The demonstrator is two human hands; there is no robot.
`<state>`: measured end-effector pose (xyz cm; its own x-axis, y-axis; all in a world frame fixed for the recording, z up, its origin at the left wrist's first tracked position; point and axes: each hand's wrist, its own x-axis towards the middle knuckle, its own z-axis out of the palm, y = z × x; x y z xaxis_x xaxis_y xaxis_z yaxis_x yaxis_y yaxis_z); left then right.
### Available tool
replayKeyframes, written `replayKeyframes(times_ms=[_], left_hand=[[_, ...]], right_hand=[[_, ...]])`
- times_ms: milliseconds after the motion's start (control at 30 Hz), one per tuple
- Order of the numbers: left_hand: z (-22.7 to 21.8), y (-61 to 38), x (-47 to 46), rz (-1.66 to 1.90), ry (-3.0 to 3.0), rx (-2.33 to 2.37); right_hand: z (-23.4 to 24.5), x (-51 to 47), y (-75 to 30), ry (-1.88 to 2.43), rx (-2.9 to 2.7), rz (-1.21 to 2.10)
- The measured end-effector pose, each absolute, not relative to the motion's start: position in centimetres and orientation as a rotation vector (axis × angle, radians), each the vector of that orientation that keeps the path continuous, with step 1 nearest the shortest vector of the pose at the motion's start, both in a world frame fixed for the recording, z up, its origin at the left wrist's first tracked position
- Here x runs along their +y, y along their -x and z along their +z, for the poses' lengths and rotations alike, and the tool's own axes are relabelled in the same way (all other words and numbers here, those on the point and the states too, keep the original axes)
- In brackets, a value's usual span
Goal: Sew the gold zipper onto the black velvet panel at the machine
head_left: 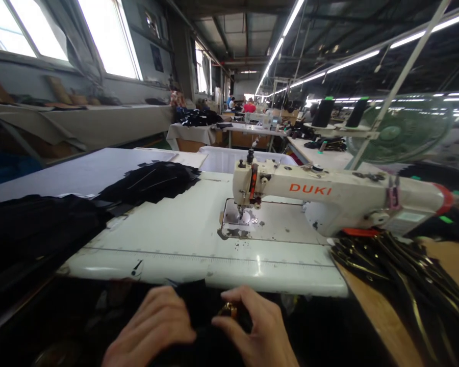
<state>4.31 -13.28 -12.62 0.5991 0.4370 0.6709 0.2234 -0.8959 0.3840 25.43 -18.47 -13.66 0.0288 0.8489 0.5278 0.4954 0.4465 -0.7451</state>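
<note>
Right hand (258,323) pinches a little gold piece (228,309). Left hand (155,323) curled nearby, can't tell its grip tbh. Sewing machine (290,186) past both.

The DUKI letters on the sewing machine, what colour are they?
Orange: the DUKI letters on the sewing machine show in the head view.

A small, shiny gold-coloured piece (228,309), partly hidden, sits in the grip of the right fingers (248,295), with black cloth (197,302) just beside it, its outline lost in shadow.
</note>
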Motion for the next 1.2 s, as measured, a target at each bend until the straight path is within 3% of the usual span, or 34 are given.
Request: replayKeyframes(times_ms=[133,500,800,1200], left_hand=[[-12.6,-3.8,-12.7,1.26,-2.507,1.081],[-12.9,-3.7,-12.1,0.859,-2.126,1.122],[-12.3,-4.2,-11.8,0.914,-1.992,1.075],[-12.6,-3.6,-11.8,0.715,-1.868,1.085]], right_hand=[[-14.7,-18.8,-24.3,1.127,-1.57,0.372],[-13.6,-18.8,-25.5,1.153,-1.61,0.489],[-14.7,-18.7,-24.9,1.214,-1.626,0.564],[-15.6,-18.7,-24.5,1.152,-1.699,0.306]])
